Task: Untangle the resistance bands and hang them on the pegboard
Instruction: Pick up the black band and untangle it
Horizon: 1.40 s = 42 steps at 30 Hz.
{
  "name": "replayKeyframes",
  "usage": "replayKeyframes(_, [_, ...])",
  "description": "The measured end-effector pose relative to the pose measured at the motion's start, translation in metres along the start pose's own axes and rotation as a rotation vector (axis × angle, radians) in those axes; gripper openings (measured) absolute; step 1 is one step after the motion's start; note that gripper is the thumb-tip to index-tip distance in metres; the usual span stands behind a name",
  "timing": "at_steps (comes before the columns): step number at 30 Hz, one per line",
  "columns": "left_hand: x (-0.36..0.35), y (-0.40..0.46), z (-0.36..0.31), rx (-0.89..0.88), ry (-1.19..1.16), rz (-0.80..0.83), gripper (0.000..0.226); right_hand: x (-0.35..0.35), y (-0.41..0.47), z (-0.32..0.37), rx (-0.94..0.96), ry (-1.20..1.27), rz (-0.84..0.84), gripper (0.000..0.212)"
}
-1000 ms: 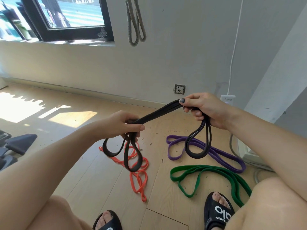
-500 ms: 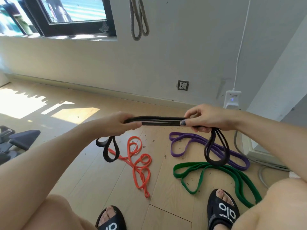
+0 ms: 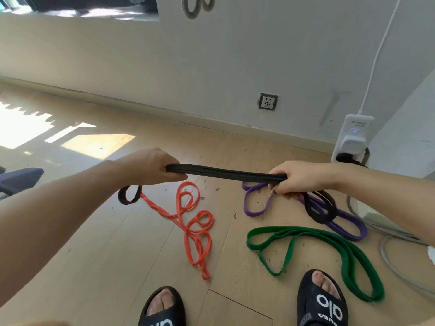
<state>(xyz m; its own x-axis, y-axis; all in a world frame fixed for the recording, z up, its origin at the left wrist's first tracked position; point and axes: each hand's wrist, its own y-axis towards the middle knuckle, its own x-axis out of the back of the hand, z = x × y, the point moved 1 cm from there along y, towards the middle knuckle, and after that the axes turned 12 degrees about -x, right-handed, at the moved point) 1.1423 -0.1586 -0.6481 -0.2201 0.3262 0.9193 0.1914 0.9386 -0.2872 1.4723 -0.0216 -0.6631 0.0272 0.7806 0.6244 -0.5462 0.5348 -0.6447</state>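
1. The black band (image 3: 226,173) is now drawn out level and taut between the two hands; a second ago it sloped up to the right with long loops sagging from both fists

2. Left hand (image 3: 150,167) is clenched round the band's left end, and only a small black loop dangles below the wrist where a far bigger double loop hung a moment back

3. Right hand (image 3: 299,180) is clenched round the other end, thumb pinching the strands, with a fuller loop drooping beneath it

4. My read: the slack has been gathered into a neat bundle, so the black band looks free of knots and close to ready for hanging; no pegboard shows in this view

5. The band itself looks like several flat matte strands lying side by side, straight, with no twist showing along the stretch between the fists

6. Taking the black band as the marker: the orange band (image 3: 190,222) lies on the floor below its left half, twisted into several small loops, so it looks the most tangled

7. The purple band (image 3: 256,203) lies on the floor under the right end, partly behind the hanging black loop

8. The green band (image 3: 306,234) lies nearer the feet than the purple one, doubled over but looking open
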Motion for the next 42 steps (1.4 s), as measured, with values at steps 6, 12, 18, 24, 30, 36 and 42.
replayKeyframes(6, [-0.03, 0.077, 0.059, 0.077, -0.041, 0.005, 0.032, 0.017, 0.085, -0.026, 0.003, -0.04, -0.127, 0.004])
replayKeyframes(12, [-0.076, 0.171, 0.119, -0.137, 0.058, -0.015, 0.024, 0.039, 0.209, -0.07, -0.114, -0.108, -0.123, 0.008])
replayKeyframes(18, [-0.13, 0.259, 0.189, -0.058, 0.034, -0.047, 0.017, 0.034, 0.337, -0.095, -0.128, -0.156, -0.126, 0.011])
replayKeyframes(24, [-0.179, 0.308, 0.24, -0.033, 0.21, -0.047, 0.019, 0.008, 0.413, -0.116, -0.061, -0.297, -0.28, 0.026])
replayKeyframes(30, [-0.205, 0.315, 0.248, -0.03, 0.414, -0.056, 0.035, -0.007, 0.436, -0.124, 0.095, -0.576, -0.446, 0.029])
replayKeyframes(36, [-0.207, 0.316, 0.241, 0.111, 0.35, -0.008, 0.049, -0.007, 0.429, -0.116, 0.026, -0.609, -0.529, 0.048])
replayKeyframes(42, [-0.202, 0.314, 0.231, 0.21, 0.218, -0.019, 0.082, -0.011, 0.423, -0.101, -0.046, -0.59, -0.477, 0.071])
